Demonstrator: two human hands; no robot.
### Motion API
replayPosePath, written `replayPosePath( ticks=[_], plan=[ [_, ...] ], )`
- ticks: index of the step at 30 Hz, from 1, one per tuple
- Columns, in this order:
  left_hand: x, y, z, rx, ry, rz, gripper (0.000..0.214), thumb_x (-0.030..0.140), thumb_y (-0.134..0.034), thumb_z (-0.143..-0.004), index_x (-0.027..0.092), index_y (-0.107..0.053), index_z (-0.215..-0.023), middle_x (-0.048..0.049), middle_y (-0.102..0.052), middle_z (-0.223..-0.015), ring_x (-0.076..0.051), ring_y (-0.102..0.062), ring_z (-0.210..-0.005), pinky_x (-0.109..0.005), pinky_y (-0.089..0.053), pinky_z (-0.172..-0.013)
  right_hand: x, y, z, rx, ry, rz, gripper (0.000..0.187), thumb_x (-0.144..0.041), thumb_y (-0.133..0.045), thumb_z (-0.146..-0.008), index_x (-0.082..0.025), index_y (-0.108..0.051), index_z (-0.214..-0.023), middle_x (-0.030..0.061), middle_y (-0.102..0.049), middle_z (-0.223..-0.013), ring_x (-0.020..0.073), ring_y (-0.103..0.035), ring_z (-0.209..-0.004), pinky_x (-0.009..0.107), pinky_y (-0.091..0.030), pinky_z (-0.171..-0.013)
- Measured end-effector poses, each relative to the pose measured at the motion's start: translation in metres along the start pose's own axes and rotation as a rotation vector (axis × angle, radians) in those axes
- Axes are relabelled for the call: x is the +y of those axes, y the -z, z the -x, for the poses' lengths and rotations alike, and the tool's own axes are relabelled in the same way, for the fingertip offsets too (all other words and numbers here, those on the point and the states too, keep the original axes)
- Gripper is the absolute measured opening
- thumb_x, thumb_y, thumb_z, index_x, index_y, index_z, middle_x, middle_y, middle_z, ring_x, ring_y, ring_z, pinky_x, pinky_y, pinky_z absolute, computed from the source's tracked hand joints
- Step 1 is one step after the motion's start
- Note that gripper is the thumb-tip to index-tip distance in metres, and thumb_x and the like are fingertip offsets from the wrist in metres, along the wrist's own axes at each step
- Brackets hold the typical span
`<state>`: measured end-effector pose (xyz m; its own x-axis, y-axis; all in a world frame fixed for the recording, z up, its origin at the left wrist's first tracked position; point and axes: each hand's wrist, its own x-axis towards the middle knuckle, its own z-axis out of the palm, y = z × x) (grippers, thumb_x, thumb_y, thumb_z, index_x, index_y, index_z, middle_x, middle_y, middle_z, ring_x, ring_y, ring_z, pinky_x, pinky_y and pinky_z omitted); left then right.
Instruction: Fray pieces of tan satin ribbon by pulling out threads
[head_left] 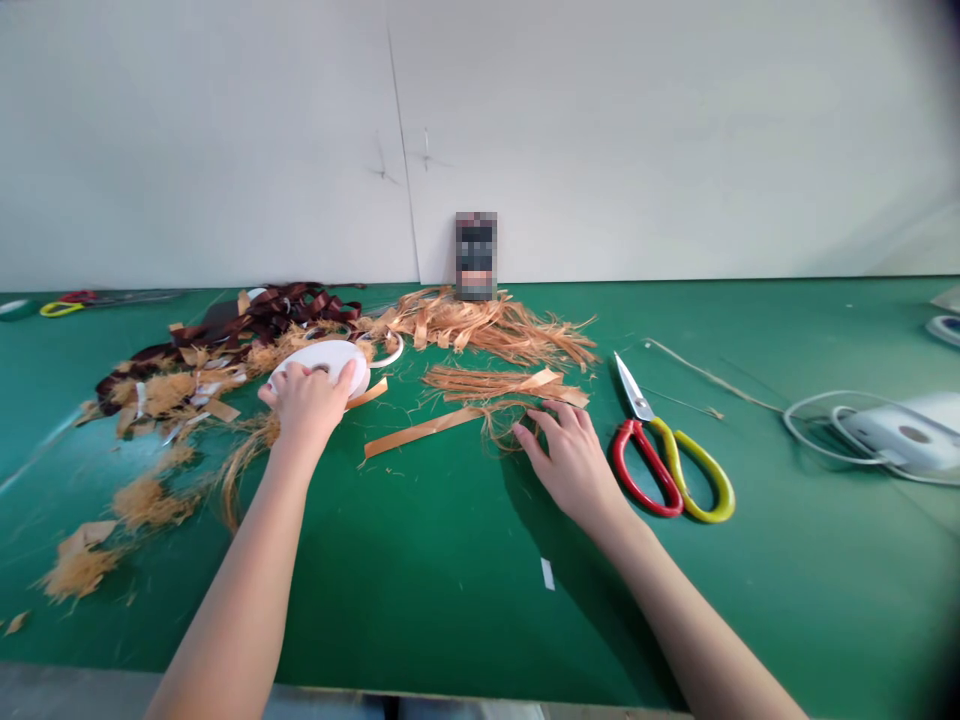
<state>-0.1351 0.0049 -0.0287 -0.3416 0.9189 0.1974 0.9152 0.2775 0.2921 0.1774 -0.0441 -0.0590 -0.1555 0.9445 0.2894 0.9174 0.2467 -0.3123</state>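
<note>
Left hand (307,408), fingers spread and clamped over the white ribbon spool (330,362) left of centre; right hand (574,465), fingers apart on the green mat (450,560), lies nearer the tan strip (420,432), whose long axis runs up-right towards them.

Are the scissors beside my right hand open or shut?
Shut: the scissors have their steel blades closed together into one point.

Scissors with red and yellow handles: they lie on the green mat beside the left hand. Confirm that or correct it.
Wrong hand. The head view shows the steel-bladed scissors with red and yellow handles beside the right hand, not the left; they do lie on the green mat.
</note>
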Motion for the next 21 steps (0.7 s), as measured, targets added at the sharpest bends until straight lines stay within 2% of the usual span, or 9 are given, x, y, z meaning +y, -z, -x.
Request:
replayPosePath(
  ticks=[3, 6, 8, 10, 12, 14, 16, 18, 21],
  plan=[
    [0.011, 0.0, 0.007, 0.207, 0.126, -0.104, 0.053, 0.049, -0.05, -0.081, 0.003, -0.058, -0.107, -0.0312, -0.042, -0.127, -0.047, -0.036, -0.12, -0.058, -0.029, -0.093, -0.002, 0.005, 0.0, 0.092, -0.058, -0.058, 0.042, -0.044, -0.043, -0.092, -0.011, -0.065, -0.105, 0.0174, -0.056, -0.119, 0.0322, -0.045, -0.115, 0.047, -0.038, -0.099],
    [0.027, 0.002, 0.015, 0.326, -0.049, -0.06, 0.043, 0.027, -0.056, -0.078, 0.007, -0.052, -0.116, -0.0256, -0.04, -0.131, -0.042, -0.036, -0.12, -0.055, -0.03, -0.095, -0.001, 0.01, -0.001, 0.245, -0.148, -0.138, 0.037, -0.043, -0.043, -0.092, -0.012, -0.061, -0.103, 0.0172, -0.056, -0.117, 0.0308, -0.047, -0.112, 0.047, -0.038, -0.098],
    [0.039, 0.001, 0.021, 0.226, -0.271, 0.048, 0.03, 0.022, -0.053, -0.081, 0.012, -0.057, -0.109, -0.0182, -0.051, -0.121, -0.035, -0.043, -0.116, -0.05, -0.033, -0.096, 0.001, 0.012, -0.001, 0.34, -0.194, -0.188, 0.03, -0.04, -0.044, -0.091, -0.015, -0.058, -0.1, 0.0164, -0.056, -0.115, 0.0303, -0.048, -0.111, 0.048, -0.038, -0.097],
    [0.05, -0.004, 0.029, -0.024, -0.528, 0.196, 0.019, 0.024, -0.051, -0.086, 0.016, -0.06, -0.1, -0.0105, -0.059, -0.107, -0.027, -0.05, -0.107, -0.043, -0.037, -0.095, 0.004, 0.013, -0.002, 0.401, -0.213, -0.222, 0.024, -0.037, -0.046, -0.09, -0.017, -0.057, -0.097, 0.0155, -0.056, -0.113, 0.0306, -0.05, -0.111, 0.05, -0.038, -0.096],
    [0.059, -0.011, 0.038, -0.24, -0.675, 0.285, 0.017, 0.028, -0.054, -0.086, 0.019, -0.06, -0.099, -0.0072, -0.06, -0.105, -0.025, -0.053, -0.103, -0.04, -0.04, -0.092, 0.005, 0.013, -0.002, 0.418, -0.223, -0.238, 0.02, -0.034, -0.049, -0.087, -0.017, -0.057, -0.094, 0.0154, -0.055, -0.112, 0.0313, -0.052, -0.11, 0.051, -0.039, -0.095],
    [0.066, -0.02, 0.047, -0.327, -0.671, 0.325, 0.022, 0.025, -0.058, -0.084, 0.017, -0.058, -0.104, -0.0087, -0.06, -0.105, -0.024, -0.054, -0.1, -0.038, -0.042, -0.088, 0.005, 0.014, -0.002, 0.408, -0.224, -0.255, 0.018, -0.032, -0.051, -0.086, -0.017, -0.058, -0.093, 0.0156, -0.055, -0.112, 0.0305, -0.054, -0.109, 0.05, -0.042, -0.093],
    [0.072, -0.025, 0.054, -0.39, -0.603, 0.352, 0.017, 0.021, -0.057, -0.083, 0.016, -0.058, -0.099, -0.0074, -0.06, -0.094, -0.022, -0.056, -0.09, -0.035, -0.043, -0.08, 0.001, 0.017, -0.002, 0.412, -0.189, -0.291, 0.017, -0.031, -0.053, -0.086, -0.017, -0.058, -0.094, 0.0149, -0.055, -0.112, 0.0282, -0.056, -0.106, 0.046, -0.046, -0.09],
    [0.075, -0.026, 0.06, -0.447, -0.54, 0.392, 0.006, 0.021, -0.056, -0.084, 0.017, -0.058, -0.088, -0.004, -0.059, -0.082, -0.02, -0.056, -0.079, -0.032, -0.042, -0.072, -0.005, 0.02, 0.0, 0.416, -0.075, -0.327, 0.017, -0.029, -0.056, -0.084, -0.018, -0.057, -0.097, 0.0139, -0.054, -0.112, 0.0257, -0.057, -0.104, 0.041, -0.05, -0.085],
    [0.082, -0.02, 0.067, -0.53, -0.41, 0.596, 0.011, 0.028, -0.056, -0.083, 0.018, -0.055, -0.079, -0.0005, -0.057, -0.075, -0.017, -0.054, -0.07, -0.029, -0.04, -0.066, -0.017, 0.022, 0.005, 0.358, 0.185, -0.314, 0.027, -0.024, -0.059, -0.082, -0.018, -0.054, -0.108, 0.0149, -0.052, -0.118, 0.0221, -0.06, -0.095, 0.035, -0.054, -0.074]
  ],
)
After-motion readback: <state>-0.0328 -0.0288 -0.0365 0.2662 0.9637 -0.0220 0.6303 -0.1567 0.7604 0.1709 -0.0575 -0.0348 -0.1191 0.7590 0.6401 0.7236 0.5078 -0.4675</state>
